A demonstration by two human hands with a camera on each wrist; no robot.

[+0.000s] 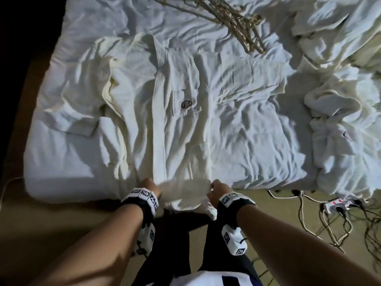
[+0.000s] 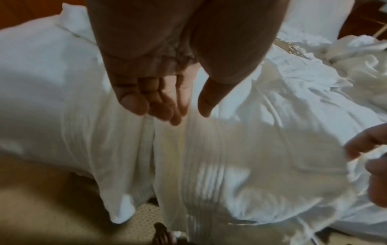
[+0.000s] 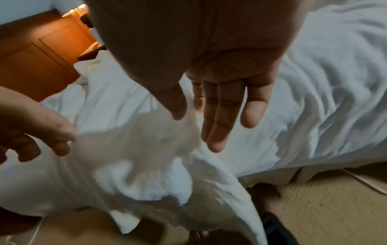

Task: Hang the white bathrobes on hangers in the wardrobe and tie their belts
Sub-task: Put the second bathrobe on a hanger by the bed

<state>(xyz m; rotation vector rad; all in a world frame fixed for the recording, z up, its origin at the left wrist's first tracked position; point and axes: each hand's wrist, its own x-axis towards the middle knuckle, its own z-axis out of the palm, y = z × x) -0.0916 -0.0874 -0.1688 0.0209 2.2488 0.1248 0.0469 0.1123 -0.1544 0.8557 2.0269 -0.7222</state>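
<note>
Find the robe point(image 1: 165, 112) spread front-up across the bed point(image 1: 61, 157), collar toward the far side, hem spilling over the near edge. Note the right hand point(image 1: 218, 189) at that hem, thumb and forefinger pinching the cloth edge. Note the left hand point(image 1: 147, 188) at the hem too, just beside the front band. Cannot tell whether it grips: fingers look fairly straight with the thumb apart in its own wrist view, curled at the cloth in the other, and the fabric there is blurred.

Judge the step as straightening the robe before a hanger goes in. To do it well:

- Take a firm pinch at two hem points set well apart.
- Pull evenly toward the body so the front panels lie flat, not bunched.
- Avoid dragging the whole garment off the edge; terry is heavy and slides on a sheet.
- Look for the belt, not visible here.
- Then reach past the collar for one of the hangers point(image 1: 233, 19) lying tangled on the far side.
- Leave the second robe point(image 1: 340, 124), heaped at the right, for later.
</note>
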